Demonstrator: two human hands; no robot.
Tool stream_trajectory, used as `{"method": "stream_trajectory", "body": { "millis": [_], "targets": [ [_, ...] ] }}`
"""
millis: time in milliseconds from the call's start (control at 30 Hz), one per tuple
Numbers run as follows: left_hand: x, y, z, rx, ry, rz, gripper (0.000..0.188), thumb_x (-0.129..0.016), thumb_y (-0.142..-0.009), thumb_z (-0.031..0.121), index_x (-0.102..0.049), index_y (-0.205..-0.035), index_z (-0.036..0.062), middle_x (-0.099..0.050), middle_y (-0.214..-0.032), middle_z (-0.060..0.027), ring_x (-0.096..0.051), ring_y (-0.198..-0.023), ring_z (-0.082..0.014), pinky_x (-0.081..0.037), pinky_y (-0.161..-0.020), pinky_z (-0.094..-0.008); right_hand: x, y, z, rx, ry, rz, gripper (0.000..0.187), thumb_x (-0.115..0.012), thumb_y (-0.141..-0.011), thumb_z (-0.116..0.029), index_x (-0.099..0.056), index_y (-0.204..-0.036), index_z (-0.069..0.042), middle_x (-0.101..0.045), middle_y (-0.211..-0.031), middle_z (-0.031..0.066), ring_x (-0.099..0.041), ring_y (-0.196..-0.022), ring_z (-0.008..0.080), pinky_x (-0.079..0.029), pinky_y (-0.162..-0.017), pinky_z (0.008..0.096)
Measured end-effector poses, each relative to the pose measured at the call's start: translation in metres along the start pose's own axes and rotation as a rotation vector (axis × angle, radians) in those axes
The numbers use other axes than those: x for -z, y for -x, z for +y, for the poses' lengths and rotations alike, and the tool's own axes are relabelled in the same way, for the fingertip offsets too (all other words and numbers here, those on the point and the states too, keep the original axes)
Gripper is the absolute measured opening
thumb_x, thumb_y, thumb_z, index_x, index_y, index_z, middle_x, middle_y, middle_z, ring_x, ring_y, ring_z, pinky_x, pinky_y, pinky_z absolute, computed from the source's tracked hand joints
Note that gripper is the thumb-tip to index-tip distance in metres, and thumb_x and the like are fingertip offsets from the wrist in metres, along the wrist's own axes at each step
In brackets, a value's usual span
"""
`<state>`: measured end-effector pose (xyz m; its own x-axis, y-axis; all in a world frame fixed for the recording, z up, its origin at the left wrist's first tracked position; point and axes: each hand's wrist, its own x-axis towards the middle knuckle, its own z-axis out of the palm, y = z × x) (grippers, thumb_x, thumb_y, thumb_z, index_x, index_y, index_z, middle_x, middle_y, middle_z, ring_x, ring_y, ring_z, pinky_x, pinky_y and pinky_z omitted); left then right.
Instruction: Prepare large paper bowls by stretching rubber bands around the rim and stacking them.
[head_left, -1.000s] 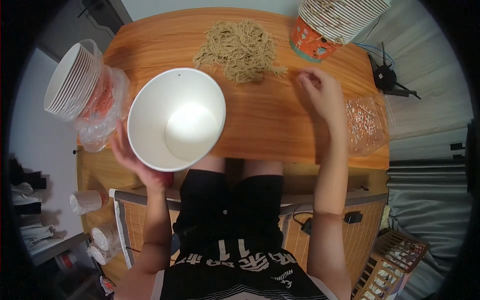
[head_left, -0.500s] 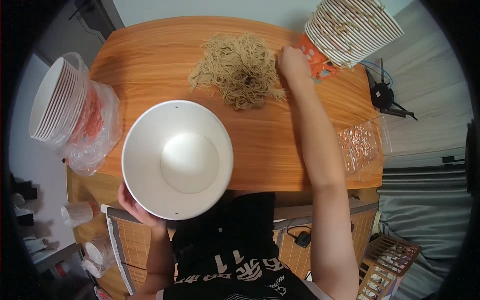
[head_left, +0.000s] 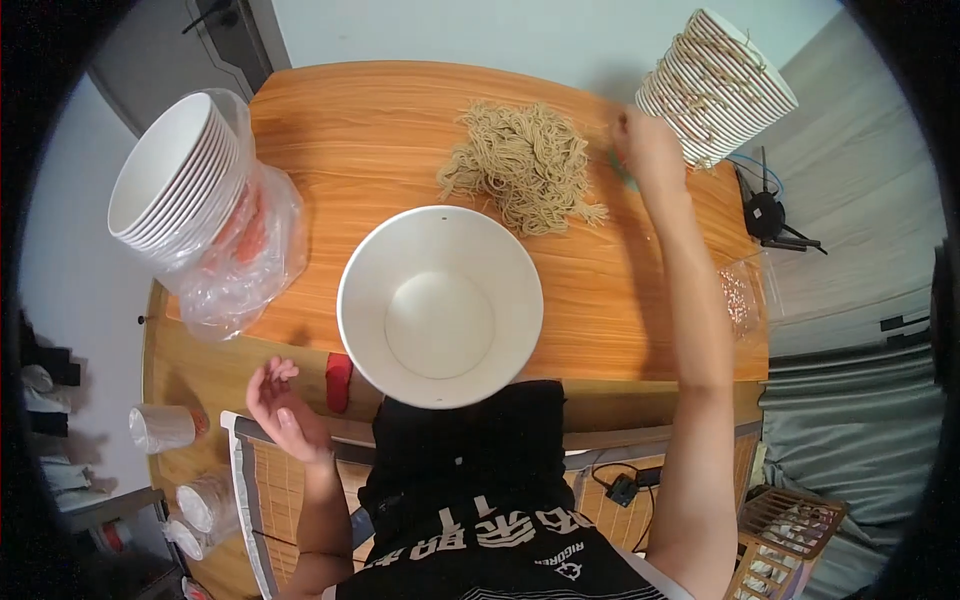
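A white paper bucket [head_left: 440, 320], its mouth facing up and small holes near its rim, stands at the table's front edge. To its lower left is my left hand [head_left: 290, 412], off the bucket, fingers spread and holding nothing. At the far right my right hand [head_left: 650, 150] is curled beside a leaning stack of nested buckets [head_left: 715, 95] with short tan cords along their rims. Whatever its fingers hold is hidden; a bit of green shows below them. A loose heap of tan cords [head_left: 525, 165] lies between that hand and the single bucket.
Another stack of white buckets [head_left: 190, 190], partly in a clear plastic bag, leans at the table's left. On the right are a clear box of small beads [head_left: 740, 300] and a black router [head_left: 768, 212]. A red slipper [head_left: 338, 382] and wrapped packs [head_left: 165, 428] lie on the floor.
My left hand has let go of the bucket and drawn back, opening. The bucket now rests at the table's front edge. My right hand stays by the right stack, and the view has shifted.
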<state>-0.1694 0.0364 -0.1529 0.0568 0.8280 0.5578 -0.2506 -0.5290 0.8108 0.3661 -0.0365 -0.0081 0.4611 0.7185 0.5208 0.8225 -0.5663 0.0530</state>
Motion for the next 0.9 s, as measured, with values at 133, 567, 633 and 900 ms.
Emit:
{"method": "stream_trajectory", "body": {
  "millis": [133,567,633,900],
  "targets": [
    [0.002,-0.007,0.005,0.012,0.087,-0.024,0.060,-0.054,-0.098,0.040,-0.046,-0.136,-0.0051,-0.055,-0.130,-0.0228,-0.056,-0.114,-0.0303,-0.042,-0.101,-0.0444,0.083,-0.010,-0.012,0.060,0.096,0.111,0.017,-0.064,-0.090,-0.023,-0.069,-0.094,-0.007,-0.069,-0.078,0.0217,-0.068,-0.076,0.0400,-0.054,-0.068,0.0495],
    [-0.076,-0.081,0.122,-0.311,0.210,-0.026,0.033,-0.052,-0.099,0.017,-0.053,-0.123,-0.0056,-0.058,-0.120,-0.0183,-0.057,-0.109,-0.0271,-0.043,-0.101,-0.0414,0.284,0.033,0.048,-0.184,-0.179,0.751,0.024,-0.071,-0.091,-0.030,-0.074,-0.107,-0.012,-0.065,-0.063,0.0054,-0.060,-0.053,0.0144,-0.047,-0.053,0.0315],
    [-0.090,-0.085,0.155,-0.341,0.250,-0.073,0.036,-0.054,-0.098,0.017,-0.053,-0.126,-0.0054,-0.060,-0.122,-0.0167,-0.060,-0.108,-0.0274,-0.044,-0.102,-0.0412,0.305,0.063,0.017,-0.119,-0.081,0.756,0.020,-0.072,-0.086,-0.026,-0.074,-0.104,-0.017,-0.070,-0.076,0.0124,-0.067,-0.066,0.0287,-0.054,-0.063,0.0379],
    [-0.210,-0.022,0.249,0.007,0.597,-1.006,0.070,-0.083,-0.082,0.011,-0.047,-0.141,0.0045,-0.066,-0.108,-0.0075,-0.062,-0.086,-0.0119,-0.051,-0.079,-0.0283,0.341,0.222,-0.087,0.823,0.027,0.496,0.028,-0.074,-0.066,-0.012,-0.075,-0.094,-0.008,-0.042,-0.057,-0.0051,-0.042,-0.046,0.0094,-0.031,-0.043,0.0266]
  ]
}}
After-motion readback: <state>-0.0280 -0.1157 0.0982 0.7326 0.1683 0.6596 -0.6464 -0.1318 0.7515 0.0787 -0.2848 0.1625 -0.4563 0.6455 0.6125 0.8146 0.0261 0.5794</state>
